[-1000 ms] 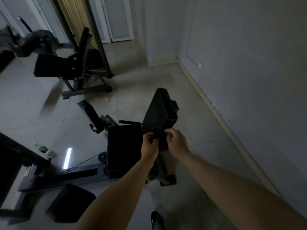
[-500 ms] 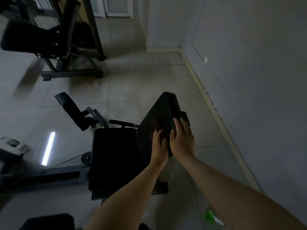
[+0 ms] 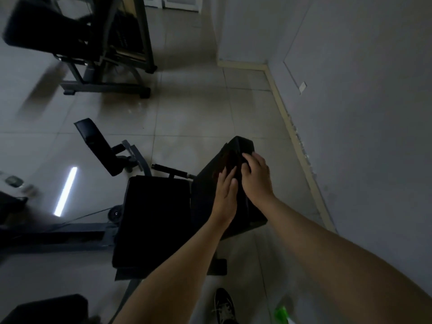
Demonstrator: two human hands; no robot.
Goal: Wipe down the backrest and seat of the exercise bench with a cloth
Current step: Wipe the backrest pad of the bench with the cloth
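Left grip (image 3: pixel 225 185) flat and spread, palm pressed on a dark cloth (image 3: pixel 228 160) against the sloping face of the backrest (image 3: pixel 205 195); not clenched round anything, only pinning. Right grip (image 3: pixel 256 176) just beside, fingers curled over the backrest's right edge near the top, steadying the pad; whether those fingers also trap a corner of the cloth cannot be told in this dim light. Cloth barely distinguishable from the black upholstery, lying just beyond the left fingertips, close under the top end. Long axis of the backrest running from that far top end down and nearer, toward the hinge by the seat (image 3: pixel 154 218), which lies flat to the left and lower. Most of the pad therefore on the near side of both grips, so the stroke likely pulls downward along that axis. Left grip the one placed on the wiping face. Seat apparently untouched. Tiled floor (image 3: pixel 187 118) around; another machine (image 3: pixel 93 43) well apart at far left.
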